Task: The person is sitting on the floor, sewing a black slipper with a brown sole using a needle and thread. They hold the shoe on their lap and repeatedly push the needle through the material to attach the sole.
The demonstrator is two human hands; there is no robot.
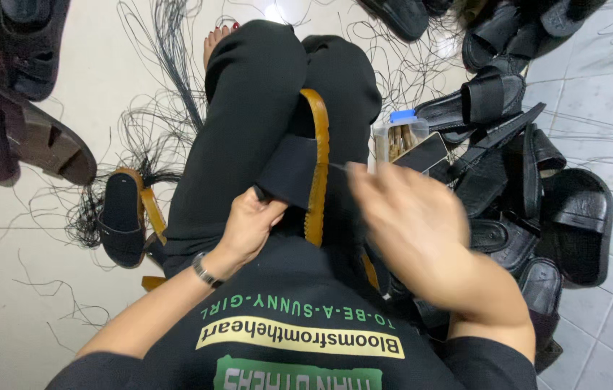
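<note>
Even indoor light, floor glare up top, right hand [422,231] motion-blurred.

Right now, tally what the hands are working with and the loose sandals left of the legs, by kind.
Sandal with tan sole edge and black strap, on the lap, held by the left hand: 1
Thin needle-like tool at the blurred right hand: 1
Black sandal on the floor left of the legs: 1
Dark brown chunky sandal, far left: 1
Total: 4
</note>
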